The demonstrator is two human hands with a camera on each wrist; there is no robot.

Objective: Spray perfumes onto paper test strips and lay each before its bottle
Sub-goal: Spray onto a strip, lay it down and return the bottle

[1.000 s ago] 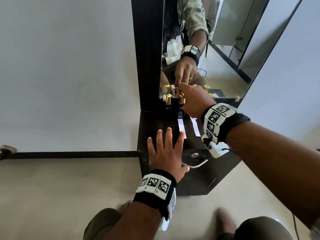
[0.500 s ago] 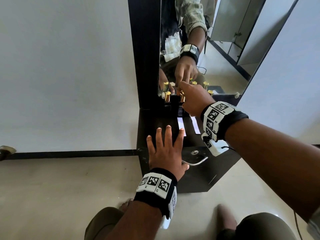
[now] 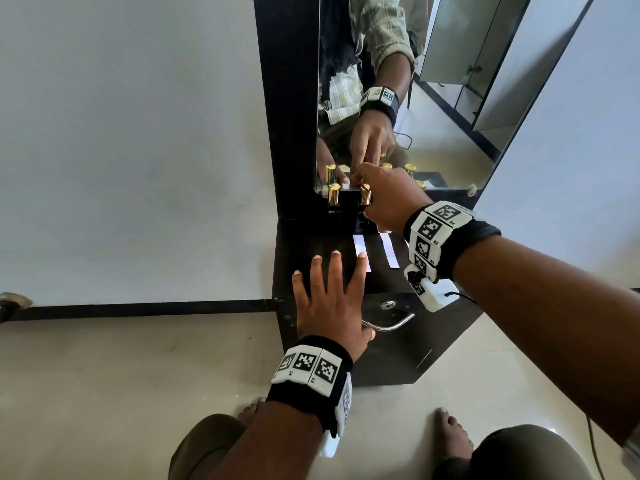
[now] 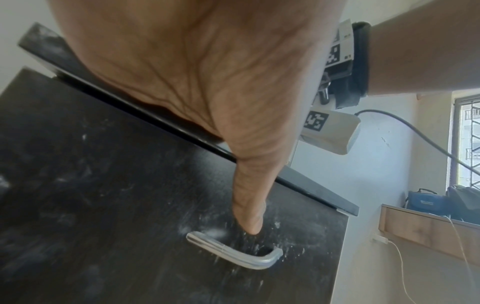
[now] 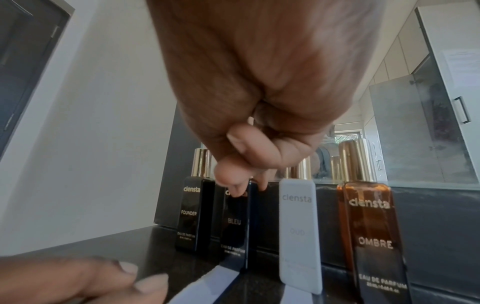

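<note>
Four clensta perfume bottles stand in a row against the mirror: black FOUNDER [image 5: 192, 214], dark BLEU [image 5: 235, 226], white OUD [image 5: 298, 232] and amber OMBRE [image 5: 374, 236]. My right hand [image 3: 372, 209] curls round the top of the BLEU bottle [image 3: 362, 216], thumb on its front face. Two white paper strips [image 3: 362, 252] [image 3: 388, 251] lie on the black cabinet top [image 3: 301, 244] before the BLEU and OUD bottles. My left hand [image 3: 329, 292] rests flat on the top with fingers spread, its index fingertip on the left strip. The FOUNDER bottle [image 3: 333, 202] stands free at the left.
A mirror [image 3: 433, 98] rises right behind the bottles and reflects them and my arm. A metal drawer handle [image 4: 233, 255] sits on the cabinet front under my left thumb. A white wall is to the left, the floor and my bare feet below.
Almost nothing differs. My right hand stays at the BLEU bottle, shifted slightly left. The left hand stays flat on the cabinet top.
</note>
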